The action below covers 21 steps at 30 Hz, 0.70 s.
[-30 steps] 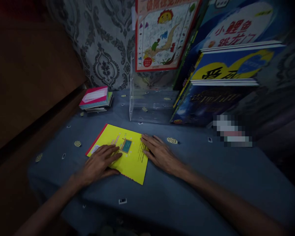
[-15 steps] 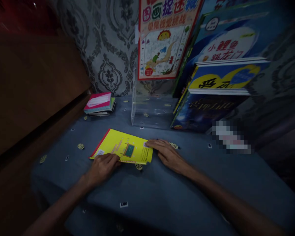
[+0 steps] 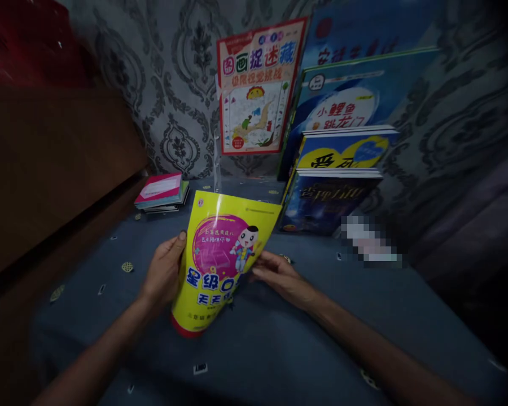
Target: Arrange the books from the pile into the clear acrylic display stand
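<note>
A thin yellow workbook (image 3: 214, 248) is raised above the cloth-covered table, its sheet curved and tilted. Its face shows a pink circle, a cartoon child and blue-edged lettering, and red runs along its bottom edge. My left hand (image 3: 163, 276) grips the left edge, thumb upward and fingers hidden behind. At the right edge, my right hand (image 3: 281, 276) pinches the curled side with bent fingers; part of that grip is hidden by the workbook.
Behind it stands a clear acrylic rack (image 3: 217, 160) with a picture book (image 3: 254, 93). More upright books (image 3: 330, 197) lean at the right. A small stack of books (image 3: 158, 192) lies at the back left, near a wooden panel (image 3: 59, 163). A blurred-out item (image 3: 370, 239) lies to the right.
The yellow workbook has come up off the table and turned over, from its chalkboard-picture side to its cartoon side. Both hands rose to its edges. The view has shifted slightly.
</note>
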### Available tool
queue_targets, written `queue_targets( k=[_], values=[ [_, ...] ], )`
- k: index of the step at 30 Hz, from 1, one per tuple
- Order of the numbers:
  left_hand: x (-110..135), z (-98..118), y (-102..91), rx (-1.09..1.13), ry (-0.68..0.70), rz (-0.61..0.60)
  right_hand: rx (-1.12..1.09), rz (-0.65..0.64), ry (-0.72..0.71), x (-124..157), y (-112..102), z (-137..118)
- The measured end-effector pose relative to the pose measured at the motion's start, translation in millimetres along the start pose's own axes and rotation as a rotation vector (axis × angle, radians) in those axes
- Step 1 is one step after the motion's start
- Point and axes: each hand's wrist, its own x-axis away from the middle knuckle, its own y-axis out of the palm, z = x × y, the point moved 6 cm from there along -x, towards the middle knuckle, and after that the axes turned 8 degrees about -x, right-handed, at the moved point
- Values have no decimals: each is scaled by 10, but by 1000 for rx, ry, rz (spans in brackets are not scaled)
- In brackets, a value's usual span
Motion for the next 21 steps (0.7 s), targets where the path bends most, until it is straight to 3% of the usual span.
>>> queue_targets(
  k=[5, 9, 11, 15, 19, 21],
  values=[
    [-88, -136, 8, 60, -38, 33, -53, 77, 131, 23, -77, -51],
    [-202, -357, -203, -180, -56, -19, 27, 67, 288, 41, -151, -33],
    [-253, -397, -347, -512, 47, -45, 117, 37, 393, 50, -181, 26],
    [-287, -333, -486, -1241, 440, -11, 349, 30, 573, 89, -269, 127],
    [-351, -349, -382, -1439, 615, -69, 554, 48, 624, 120, -353, 85],
    [-402, -362, -280, -1445, 688, -104, 738, 69, 558, 91, -365, -14]
  ],
)
